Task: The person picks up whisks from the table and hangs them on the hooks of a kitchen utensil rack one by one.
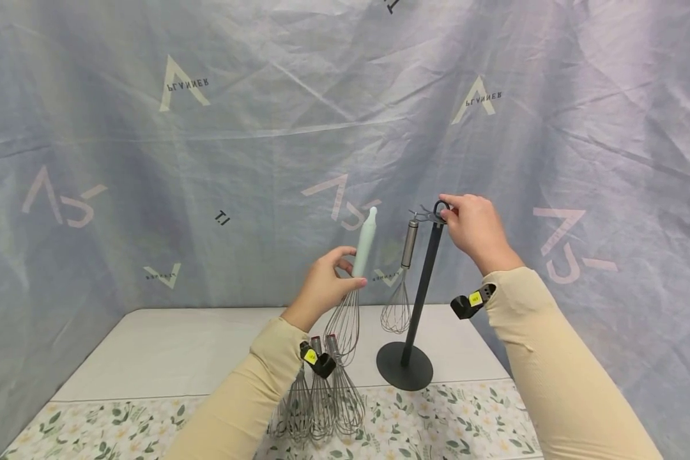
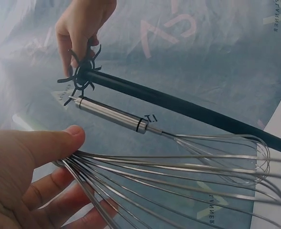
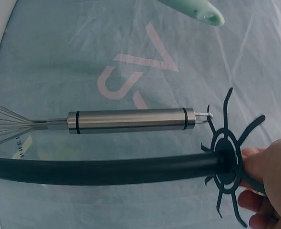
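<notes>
A person's left hand [image 1: 324,278] held a whisk with a pale green handle [image 1: 365,248] in the air beside a black stand [image 1: 423,291], thumb and fingers pinching the handle's lower end, just above the wires. That low grip left most of the handle and its rounded tip uncovered, with the tip upward and the wires hanging below.

The right hand [image 1: 474,223], apart from the left, pinched the ring [image 1: 436,207] at the stand's top between thumb and fingers, probably to keep the tall, slim pole steady. The stand's round base [image 1: 405,367] sat on the table [image 1: 178,345], its breadth likely there to guard against tipping.

From one of the hooks [image 3: 227,102] that fanned out beneath the right hand, a steel-handled whisk [image 1: 410,246] hung by the loop at its handle's end, wires down and clear of the tabletop. The hooks' outward spread seemed meant to hold hanging tools away from the pole.

Near the left forearm, at least three more whisks [image 1: 322,396] lay overlapping, wire ends toward the person, partly on a floral cloth [image 1: 448,415]; the sleeve hid some of their handles, so their exact number could not be told.
</notes>
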`<state>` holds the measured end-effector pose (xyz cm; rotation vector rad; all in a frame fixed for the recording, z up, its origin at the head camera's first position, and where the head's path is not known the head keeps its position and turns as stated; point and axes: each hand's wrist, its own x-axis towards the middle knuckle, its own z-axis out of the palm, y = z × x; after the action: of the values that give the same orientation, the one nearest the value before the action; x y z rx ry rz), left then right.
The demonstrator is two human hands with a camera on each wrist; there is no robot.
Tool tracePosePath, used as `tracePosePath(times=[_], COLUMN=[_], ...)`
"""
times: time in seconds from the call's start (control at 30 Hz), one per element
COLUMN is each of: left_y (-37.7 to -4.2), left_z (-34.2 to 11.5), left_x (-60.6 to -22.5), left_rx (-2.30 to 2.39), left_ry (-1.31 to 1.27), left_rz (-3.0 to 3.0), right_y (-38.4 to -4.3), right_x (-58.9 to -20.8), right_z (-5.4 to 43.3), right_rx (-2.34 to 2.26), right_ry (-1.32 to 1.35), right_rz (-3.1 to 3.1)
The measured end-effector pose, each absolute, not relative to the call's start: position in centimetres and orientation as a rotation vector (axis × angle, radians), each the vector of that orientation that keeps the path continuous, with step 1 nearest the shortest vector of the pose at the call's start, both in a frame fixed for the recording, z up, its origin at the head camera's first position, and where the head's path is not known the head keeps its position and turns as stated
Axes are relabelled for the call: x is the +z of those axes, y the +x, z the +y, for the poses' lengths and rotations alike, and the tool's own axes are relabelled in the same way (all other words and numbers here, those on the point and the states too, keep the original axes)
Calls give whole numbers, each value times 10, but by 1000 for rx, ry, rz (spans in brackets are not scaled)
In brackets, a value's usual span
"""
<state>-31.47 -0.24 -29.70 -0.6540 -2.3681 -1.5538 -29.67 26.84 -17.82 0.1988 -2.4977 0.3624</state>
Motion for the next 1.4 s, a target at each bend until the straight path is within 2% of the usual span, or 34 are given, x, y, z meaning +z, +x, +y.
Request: tracePosePath(times=[0.5,1.4], left_y=[-317,-316], left_z=[23,63], left_x=[-286,-298], left_rx=[-1458,-1359], left_ry=[-728,-751], left_rz=[-2369,-2320], right_y=[-295,-297], right_x=[-174,-182], right_z=[273,273], right_rx=[438,511], right_ry=[212,137], right_rz=[-2551,-2548])
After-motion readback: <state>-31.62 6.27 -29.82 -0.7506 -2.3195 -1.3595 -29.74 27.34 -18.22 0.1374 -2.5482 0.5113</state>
